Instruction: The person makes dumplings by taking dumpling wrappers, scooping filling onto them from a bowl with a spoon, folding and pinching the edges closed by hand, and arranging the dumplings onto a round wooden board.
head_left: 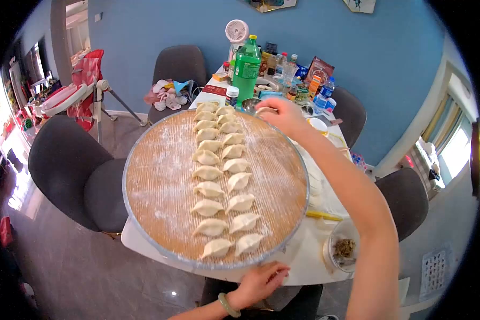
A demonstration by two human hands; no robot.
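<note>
Two long rows of pale dumplings (207, 173) run down the middle of a round, flour-dusted board (160, 176) on the white table. My right hand (282, 116) reaches over the board's far right edge, its fingers closed on a dumpling (266, 111), partly covered by them. My left hand (264, 281) is at the near edge of the table, just below the board, a bangle on its wrist; its fingers look apart with nothing in them.
A glass bowl of filling (344, 247) stands right of the board. Behind are a green bottle (247, 69), a small white jar (232, 96), a metal bowl (250, 104) and several bottles and packets. Dark chairs (101, 181) surround the table.
</note>
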